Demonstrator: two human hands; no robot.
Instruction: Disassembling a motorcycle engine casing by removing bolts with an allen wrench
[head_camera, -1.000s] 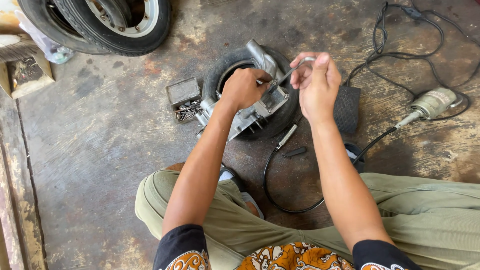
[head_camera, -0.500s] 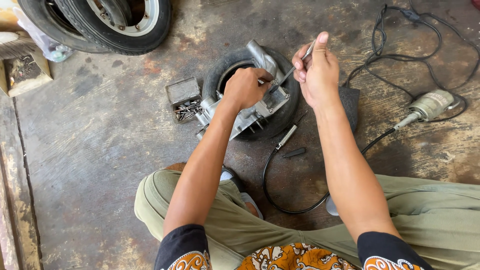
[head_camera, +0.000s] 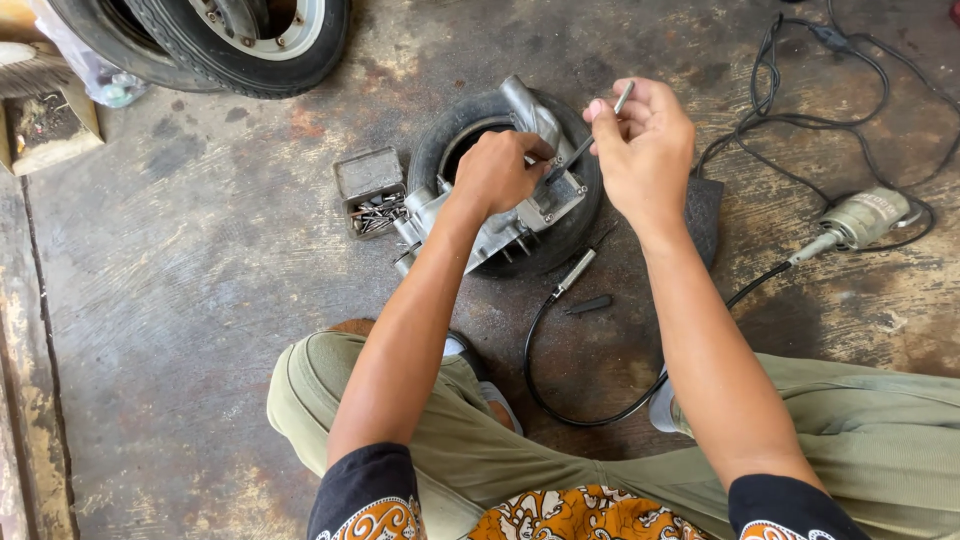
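Observation:
A grey metal engine casing lies on a small black tyre on the concrete floor. My left hand presses down on top of the casing, fingers curled around its upper edge. My right hand hovers just right of it, pinching a thin metal rod-like tool whose lower tip slants down to the casing beside my left fingers.
A small metal box of bolts sits left of the casing. A flexible-shaft grinder motor with black cables lies to the right, its handpiece near my knee. A large wheel stands at the top left, a wooden block beside it.
My right hand has turned the thin tool from a loose hold to a pinch, with its tip lowered to the casing. My left hand stays on the casing.

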